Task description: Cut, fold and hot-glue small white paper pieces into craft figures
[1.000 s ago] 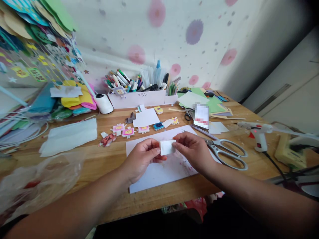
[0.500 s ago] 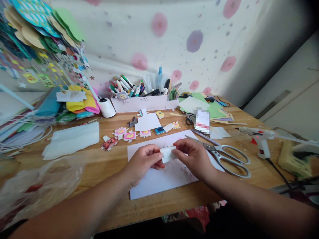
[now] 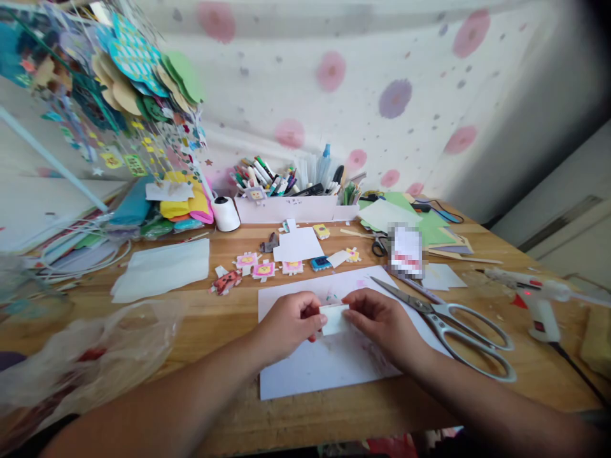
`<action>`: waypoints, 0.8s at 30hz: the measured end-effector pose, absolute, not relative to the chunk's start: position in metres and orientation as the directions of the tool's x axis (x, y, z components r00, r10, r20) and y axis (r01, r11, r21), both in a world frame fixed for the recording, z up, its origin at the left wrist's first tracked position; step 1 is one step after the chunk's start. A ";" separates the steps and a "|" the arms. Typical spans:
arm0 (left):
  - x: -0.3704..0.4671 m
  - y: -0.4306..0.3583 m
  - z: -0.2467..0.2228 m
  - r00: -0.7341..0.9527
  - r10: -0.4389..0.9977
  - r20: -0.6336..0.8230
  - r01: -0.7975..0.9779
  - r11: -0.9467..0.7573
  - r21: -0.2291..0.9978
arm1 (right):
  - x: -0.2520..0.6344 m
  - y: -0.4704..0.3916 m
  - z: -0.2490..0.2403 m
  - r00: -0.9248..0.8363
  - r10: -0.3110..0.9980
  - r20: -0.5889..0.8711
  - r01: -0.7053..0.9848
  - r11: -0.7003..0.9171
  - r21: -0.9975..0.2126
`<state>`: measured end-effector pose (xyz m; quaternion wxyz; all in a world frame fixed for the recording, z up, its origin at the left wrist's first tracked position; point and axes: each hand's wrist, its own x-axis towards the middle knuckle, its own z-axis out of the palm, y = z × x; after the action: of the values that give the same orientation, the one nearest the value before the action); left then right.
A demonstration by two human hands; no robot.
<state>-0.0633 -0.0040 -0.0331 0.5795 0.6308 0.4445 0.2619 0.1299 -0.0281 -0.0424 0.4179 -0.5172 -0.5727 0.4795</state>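
White, paper-like rectangle (image 3: 335, 320), straight-edged, is pinched by left hand (image 3: 289, 326) and right hand (image 3: 386, 323).

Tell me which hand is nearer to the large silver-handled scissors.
Right. The right hand is just left of the large scissors, close to their blades; the left hand is farther left, across the small white piece.

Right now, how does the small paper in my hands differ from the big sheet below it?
The small paper is pinched between your left hand and right hand; the big sheet lies on the table. The small paper's visible face looks plain, while the big sheet has purplish marks. Both are whitish.
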 end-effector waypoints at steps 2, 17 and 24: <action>-0.063 -0.003 -0.033 0.478 0.855 -0.198 0.207 0.110 0.972 | 0.129 -0.026 -0.041 -0.122 0.991 -0.046 0.118 -0.032 -0.993; -0.070 0.010 -0.031 0.456 0.872 -0.176 0.280 0.048 0.959 | 0.131 -0.008 -0.036 -0.194 0.972 -0.132 -0.111 -0.156 -0.982; -0.076 0.005 -0.034 0.612 0.770 0.180 0.561 -0.583 0.588 | 0.154 0.006 -0.030 0.080 0.974 -0.212 -0.201 -0.193 -0.961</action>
<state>-0.0756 0.0051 -0.0343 0.2453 0.8635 0.3854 0.2136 0.1545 0.0063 -0.0303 0.5165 -0.5227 -0.3699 0.5685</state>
